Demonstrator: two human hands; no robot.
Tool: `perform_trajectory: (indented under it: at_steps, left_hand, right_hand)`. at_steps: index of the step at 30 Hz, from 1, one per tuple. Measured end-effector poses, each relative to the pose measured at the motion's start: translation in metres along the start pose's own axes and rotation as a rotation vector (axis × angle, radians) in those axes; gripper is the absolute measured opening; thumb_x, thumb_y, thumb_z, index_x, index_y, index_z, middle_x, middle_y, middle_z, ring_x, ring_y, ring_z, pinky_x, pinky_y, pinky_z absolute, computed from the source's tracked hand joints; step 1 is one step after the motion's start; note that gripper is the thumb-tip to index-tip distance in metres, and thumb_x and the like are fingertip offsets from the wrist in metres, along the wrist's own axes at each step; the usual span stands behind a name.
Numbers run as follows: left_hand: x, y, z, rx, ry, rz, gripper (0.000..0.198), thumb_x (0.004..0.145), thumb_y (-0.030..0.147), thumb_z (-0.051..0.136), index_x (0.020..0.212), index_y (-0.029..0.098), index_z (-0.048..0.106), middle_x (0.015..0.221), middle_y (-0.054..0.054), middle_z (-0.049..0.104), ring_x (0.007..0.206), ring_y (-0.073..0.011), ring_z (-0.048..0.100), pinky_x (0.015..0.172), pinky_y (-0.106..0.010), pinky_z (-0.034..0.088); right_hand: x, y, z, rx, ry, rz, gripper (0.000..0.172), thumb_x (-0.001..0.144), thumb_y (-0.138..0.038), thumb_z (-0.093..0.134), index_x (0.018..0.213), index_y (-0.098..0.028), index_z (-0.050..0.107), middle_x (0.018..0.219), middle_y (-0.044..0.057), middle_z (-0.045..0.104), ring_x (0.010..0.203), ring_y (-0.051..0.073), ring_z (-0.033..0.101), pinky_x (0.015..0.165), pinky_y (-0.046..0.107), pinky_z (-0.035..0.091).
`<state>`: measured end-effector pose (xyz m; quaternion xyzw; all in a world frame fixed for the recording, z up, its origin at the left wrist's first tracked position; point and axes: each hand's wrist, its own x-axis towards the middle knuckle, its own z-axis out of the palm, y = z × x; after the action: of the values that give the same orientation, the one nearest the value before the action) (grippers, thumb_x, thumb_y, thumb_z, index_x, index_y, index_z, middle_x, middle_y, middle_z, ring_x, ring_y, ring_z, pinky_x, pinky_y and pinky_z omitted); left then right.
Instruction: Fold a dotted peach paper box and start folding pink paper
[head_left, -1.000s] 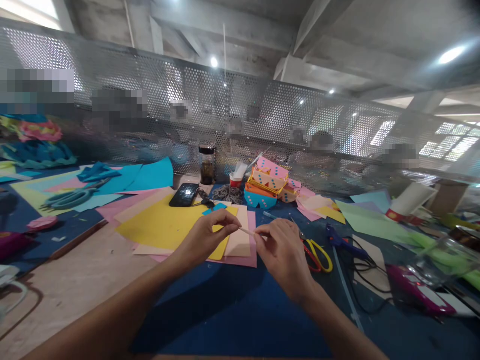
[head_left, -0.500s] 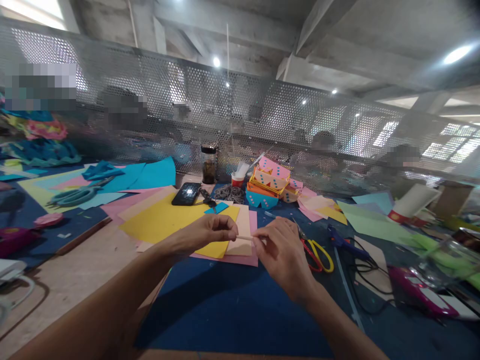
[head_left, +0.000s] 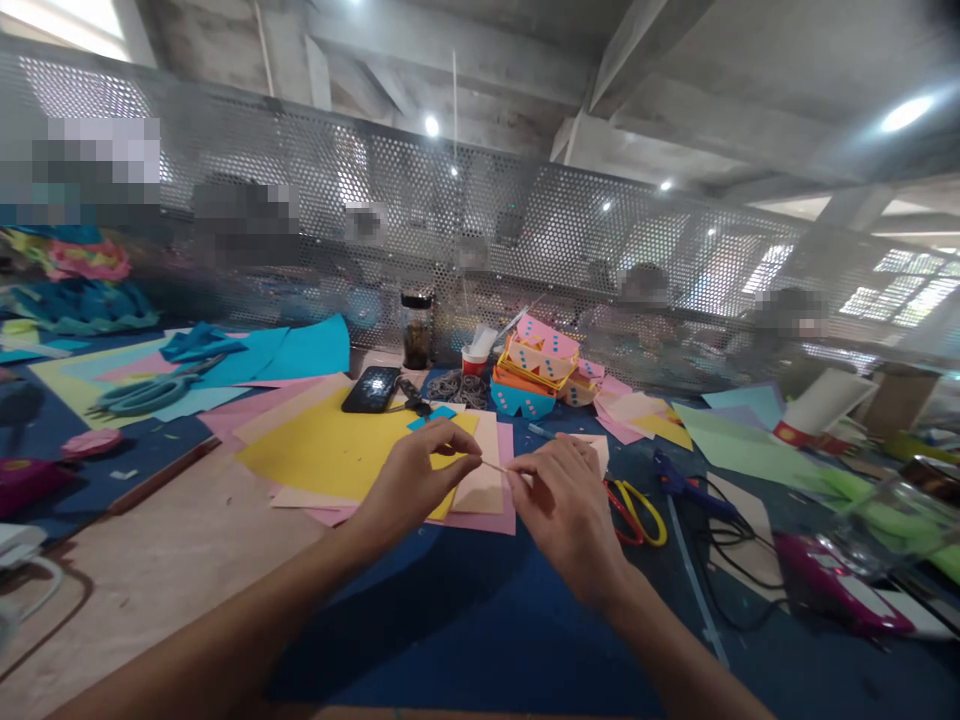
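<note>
My left hand is closed in a pinch, thumb against fingertips, on one end of a thin pale strip. The strip's other end is pinched by my right hand, so it spans the short gap between the two hands. Both hands are above the stacked sheets, yellow and peach, near their right edge. A pale peach piece shows behind my right fingers; whether it joins the strip I cannot tell. Scissors with red and yellow handles lie just right of my right hand.
Behind the sheets are a phone, a jar and a pile of decorated coloured pieces. A blue glue gun with a black cord lies right. Teal-handled scissors lie left. A perforated metal screen stands behind.
My left wrist has turned and its fingers are raised slightly. The strip now tilts and looks thinner. A peach piece has come into sight behind my right hand.
</note>
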<state>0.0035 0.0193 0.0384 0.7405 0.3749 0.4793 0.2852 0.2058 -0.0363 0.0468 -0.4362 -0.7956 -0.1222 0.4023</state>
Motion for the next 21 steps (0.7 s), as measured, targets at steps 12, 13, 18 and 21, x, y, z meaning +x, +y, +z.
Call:
perform_trajectory:
  at_steps: [12, 13, 18, 21]
  left_hand:
    - [-0.009, -0.003, 0.01, 0.28, 0.221, 0.215, 0.008, 0.088, 0.02, 0.073, 0.081, 0.02, 0.069, 0.075, 0.001, 0.07, 0.069, -0.0149, 0.066, 0.066, -0.026, 0.05]
    - [-0.009, -0.004, 0.01, 0.284, 0.215, 0.232, 0.007, 0.089, 0.019, 0.072, 0.082, 0.02, 0.07, 0.075, 0.001, 0.07, 0.069, -0.0146, 0.066, 0.066, -0.025, 0.05]
    - [-0.011, -0.005, 0.011, 0.292, 0.216, 0.285, 0.004, 0.089, 0.017, 0.072, 0.089, 0.02, 0.075, 0.083, -0.001, 0.076, 0.076, -0.0157, 0.071, 0.071, -0.025, 0.053]
    - [-0.011, -0.005, 0.012, 0.268, 0.221, 0.314, 0.008, 0.089, 0.014, 0.072, 0.092, 0.02, 0.076, 0.086, -0.002, 0.078, 0.078, -0.0161, 0.073, 0.072, -0.025, 0.055]
  right_hand:
    - [0.001, -0.006, 0.002, -0.031, 0.089, -0.003, 0.012, 0.095, -0.012, 0.059, 0.09, -0.022, 0.063, 0.08, 0.0, 0.066, 0.079, 0.017, 0.061, 0.106, 0.046, 0.037]
    - [0.001, -0.006, 0.003, -0.032, 0.09, -0.005, 0.012, 0.095, -0.012, 0.06, 0.09, -0.022, 0.063, 0.081, 0.0, 0.066, 0.08, 0.017, 0.062, 0.106, 0.046, 0.037]
    - [0.001, -0.006, 0.003, -0.027, 0.079, -0.01, 0.011, 0.095, -0.012, 0.06, 0.091, -0.021, 0.064, 0.082, 0.0, 0.066, 0.081, 0.017, 0.062, 0.106, 0.046, 0.037]
    - [0.001, -0.006, 0.003, -0.027, 0.079, -0.011, 0.011, 0.095, -0.013, 0.06, 0.091, -0.021, 0.064, 0.081, 0.0, 0.066, 0.08, 0.017, 0.062, 0.106, 0.047, 0.037]
